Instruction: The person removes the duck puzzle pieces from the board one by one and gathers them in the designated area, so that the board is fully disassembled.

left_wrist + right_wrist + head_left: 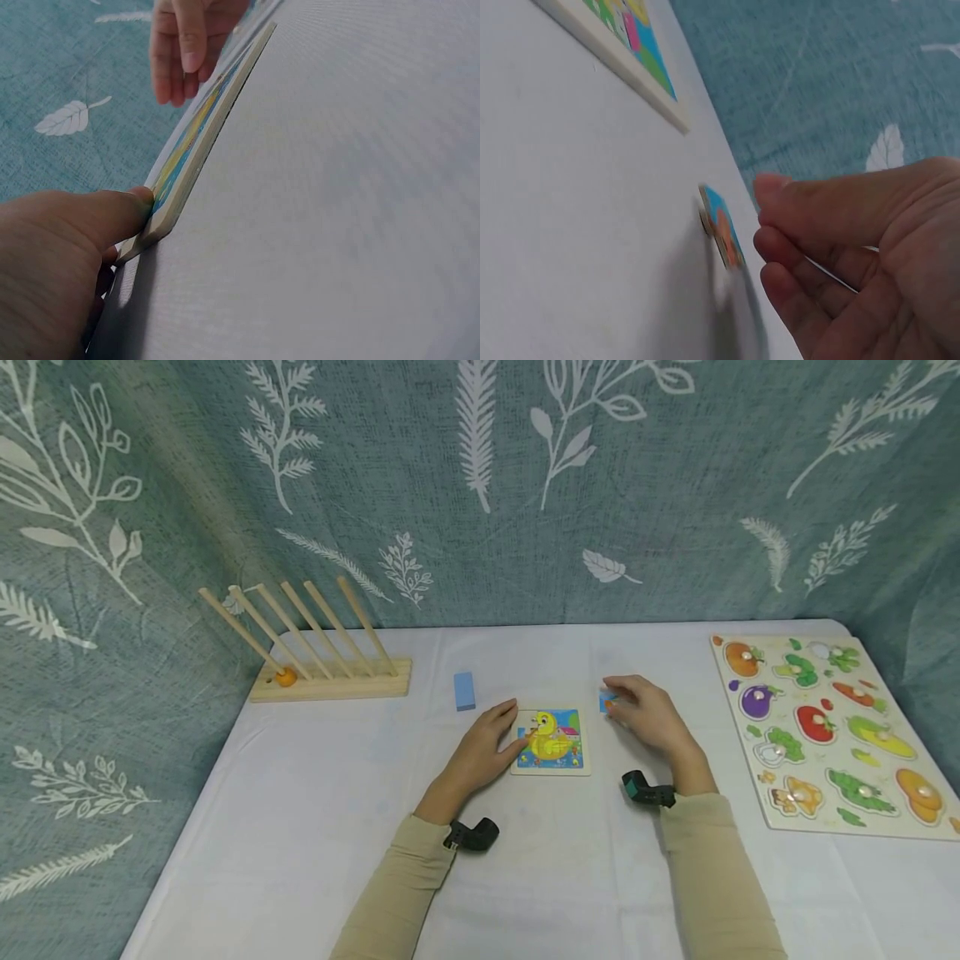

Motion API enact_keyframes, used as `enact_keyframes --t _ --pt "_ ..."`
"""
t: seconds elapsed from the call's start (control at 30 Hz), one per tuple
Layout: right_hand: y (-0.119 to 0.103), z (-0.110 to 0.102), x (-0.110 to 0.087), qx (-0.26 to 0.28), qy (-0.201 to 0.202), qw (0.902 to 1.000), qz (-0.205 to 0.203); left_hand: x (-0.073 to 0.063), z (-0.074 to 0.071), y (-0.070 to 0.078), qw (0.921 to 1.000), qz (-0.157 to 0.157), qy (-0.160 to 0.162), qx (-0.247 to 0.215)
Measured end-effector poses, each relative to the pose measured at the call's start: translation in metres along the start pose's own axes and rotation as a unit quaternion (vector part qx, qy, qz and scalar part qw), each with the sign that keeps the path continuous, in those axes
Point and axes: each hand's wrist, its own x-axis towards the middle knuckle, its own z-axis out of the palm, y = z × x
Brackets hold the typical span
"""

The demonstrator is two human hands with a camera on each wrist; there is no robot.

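Observation:
A square wooden duck puzzle (551, 742) lies on the white table, its yellow duck on blue inside a pale frame. My left hand (480, 752) holds its left side, thumb on the picture and fingers along the edge. In the left wrist view, the thumb (124, 214) presses on the puzzle's near corner. To the right of the puzzle, my right hand (647, 714) is beside a small blue-and-orange puzzle piece (606, 700). The right wrist view shows that piece (721, 226) tilted and slightly blurred, apart from the loosely bent fingers (784, 289).
A blue block (464, 692) lies behind the left hand. At the back left stands a wooden rack (330, 687) with several upright pegs and an orange bead (286, 677) on one. A vegetable puzzle board (832, 735) covers the table's right side. Patterned green cloth (420, 460) hangs behind.

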Motion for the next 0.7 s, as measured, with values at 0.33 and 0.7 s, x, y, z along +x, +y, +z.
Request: enact_keyframes --t 0.33,0.7 --pt "-0.021 0.018 0.002 0.023 -0.036 0.9983 -0.04 0.0 0.0 0.0 1.0 0.001 0.001 -0.002" --pt "-0.04 0.047 0.004 0.025 -0.066 0.993 -0.094 0.001 -0.001 -0.001 0.9999 0.009 0.004 -0.002"
